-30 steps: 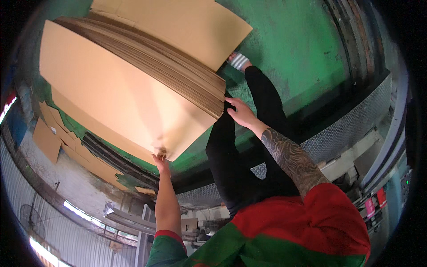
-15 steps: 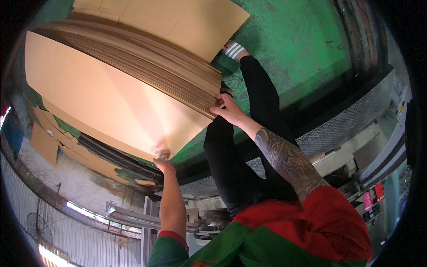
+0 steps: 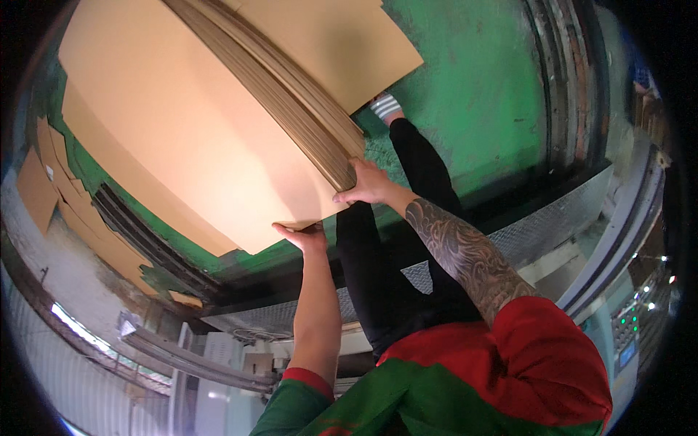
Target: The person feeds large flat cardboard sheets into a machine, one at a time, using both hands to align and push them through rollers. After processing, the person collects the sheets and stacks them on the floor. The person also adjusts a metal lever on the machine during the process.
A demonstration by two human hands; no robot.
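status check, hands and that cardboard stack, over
Left hand under the cardboard stack corner. Right hand gripping its layered edge. Stack tilted over green floor, own leg close below.

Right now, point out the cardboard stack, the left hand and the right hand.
cardboard stack (image 3: pixel 182 138), head view, broad flat face.
left hand (image 3: pixel 304 236), head view, palm under the corner.
right hand (image 3: pixel 367 185), head view, back of hand.

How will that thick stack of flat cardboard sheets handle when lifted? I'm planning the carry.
The stack of cardboard sheets is probably heavy: many layers show at its edge. It likely stays fairly stiff, since the broad top sheet looks flat with only the left hand and right hand at its near corner and edge. Loose sheets may slide; one sheet already lies askew.
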